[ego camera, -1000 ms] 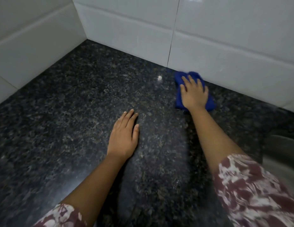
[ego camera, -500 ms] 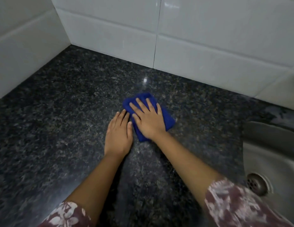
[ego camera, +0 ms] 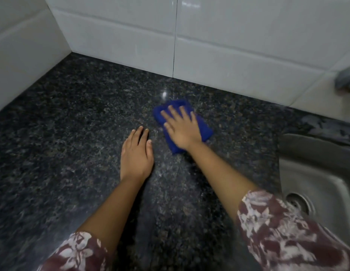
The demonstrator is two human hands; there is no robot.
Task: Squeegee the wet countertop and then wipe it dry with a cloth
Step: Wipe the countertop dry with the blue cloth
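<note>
A folded blue cloth (ego camera: 205, 130) lies flat on the dark speckled granite countertop (ego camera: 62, 133), a little in front of the back wall. My right hand (ego camera: 182, 130) presses down on the cloth, fingers spread and pointing up-left. My left hand (ego camera: 136, 155) rests flat on the bare stone just left of the cloth, fingers together, holding nothing. A faint pale smear shows on the stone between my forearms. No squeegee is in view.
White tiled walls (ego camera: 228, 45) close off the back and left, meeting in a corner at upper left. A steel sink (ego camera: 316, 182) with its drain (ego camera: 299, 202) sits at the right edge. A metal tap part (ego camera: 345, 78) shows at far right.
My right hand slid the cloth from the back wall toward my left hand, then slightly right and back again. My left hand stayed flat in place.
</note>
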